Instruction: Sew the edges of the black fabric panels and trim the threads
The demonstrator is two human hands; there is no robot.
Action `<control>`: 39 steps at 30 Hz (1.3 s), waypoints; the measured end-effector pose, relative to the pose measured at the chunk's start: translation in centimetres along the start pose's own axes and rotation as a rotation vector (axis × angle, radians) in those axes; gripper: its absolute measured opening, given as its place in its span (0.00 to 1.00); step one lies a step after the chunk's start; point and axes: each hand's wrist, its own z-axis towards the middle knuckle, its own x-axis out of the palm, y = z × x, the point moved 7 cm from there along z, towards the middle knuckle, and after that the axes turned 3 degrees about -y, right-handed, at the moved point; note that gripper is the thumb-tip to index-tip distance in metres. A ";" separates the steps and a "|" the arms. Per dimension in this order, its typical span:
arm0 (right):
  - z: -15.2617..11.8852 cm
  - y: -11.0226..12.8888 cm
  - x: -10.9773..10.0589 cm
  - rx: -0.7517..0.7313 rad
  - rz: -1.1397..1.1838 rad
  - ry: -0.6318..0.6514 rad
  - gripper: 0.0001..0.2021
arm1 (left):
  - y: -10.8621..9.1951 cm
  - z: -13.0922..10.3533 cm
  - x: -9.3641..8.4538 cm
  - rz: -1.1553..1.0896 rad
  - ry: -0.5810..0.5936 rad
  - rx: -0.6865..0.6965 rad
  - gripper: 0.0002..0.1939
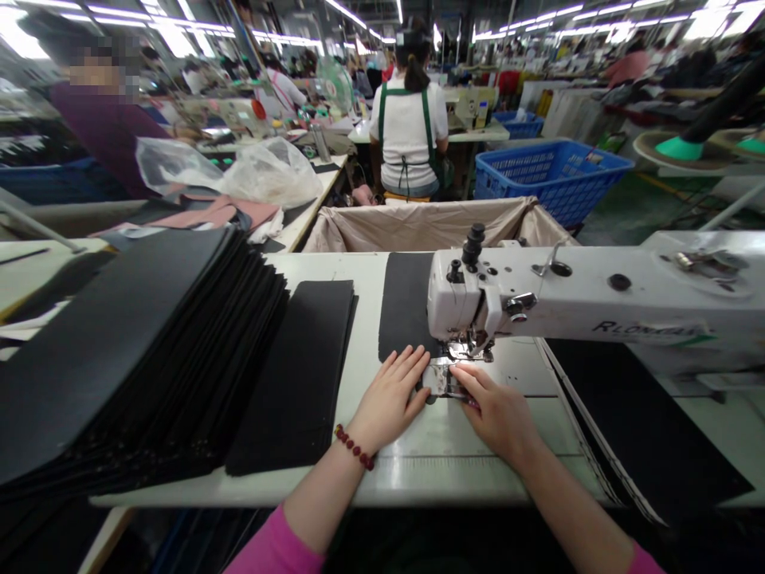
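A white sewing machine [526, 291] reaches in from the right, its needle and presser foot low over a black panel [406, 299]. My left hand [394, 395] lies flat with fingers outstretched, fingertips on the near edge of that panel and thumb beside a shiny metal guide [441, 379]. From the right, my right hand [499, 410] rests by the guide, index finger stretched onto it and the other fingers partly hidden below. Part of the panel is covered by the machine head and hands.
Left of my hands are a low pile of black panels [299, 375] and a tall stack of them [101, 319]. More black panels [633, 414] lie under the machine arm. Beyond the table stand a cloth-lined bin [418, 226], a blue basket [553, 179] and a person [409, 119] facing away.
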 end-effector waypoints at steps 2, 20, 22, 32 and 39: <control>0.0 0.0 0.0 0.000 0.005 -0.002 0.28 | 0.0 0.0 0.0 0.009 -0.002 -0.004 0.29; 0.0 0.2 -0.1 -0.008 0.029 -0.021 0.25 | 0.0 -0.1 0.0 0.049 -0.026 0.003 0.30; 0.0 0.1 0.0 -0.007 0.026 -0.019 0.25 | 0.0 -0.1 0.0 0.052 -0.028 0.001 0.31; 0.0 0.1 -0.1 0.000 0.020 -0.022 0.26 | -0.2 0.0 -0.4 0.094 -0.081 -0.022 0.33; 0.0 0.2 -0.1 0.000 0.019 -0.023 0.25 | -0.1 0.1 0.1 0.113 -0.057 -0.021 0.32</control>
